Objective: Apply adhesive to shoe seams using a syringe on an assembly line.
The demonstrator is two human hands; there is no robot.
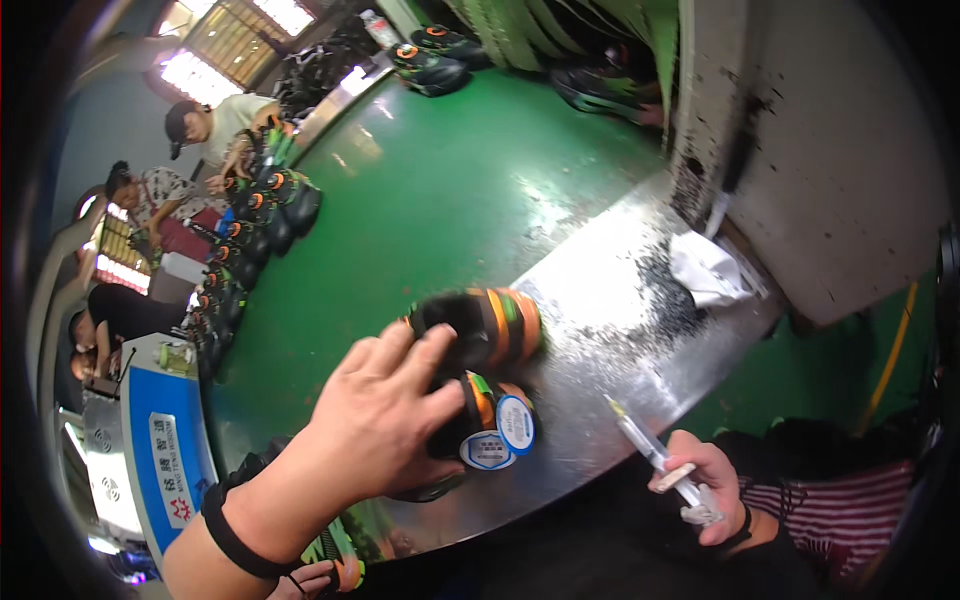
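Observation:
My left hand (pixel 385 420) is bent over the nearer of two black shoes, its thumb and forefinger on either side of it; the other fingers reach to the farther shoe (pixel 515 325). Both have orange and green trim, and the farther one is blurred. Two round blue-and-white tags (pixel 515 425) hang at the nearer shoe. In my right hand (pixel 705 480) is a clear syringe (pixel 643 438), its thin tip pointing up and left over the metal ledge. My fingers wrap around its plunger end.
Black specks and a crumpled white cloth (pixel 705 268) lie on the metal ledge (pixel 600 290) beside a grey machine housing (pixel 840 150). Shoes (pixel 270 215) line the green surface's (pixel 420 180) left edge, where people sit. Another person's hand (pixel 305 580) shows below my left forearm, by a green-orange shoe.

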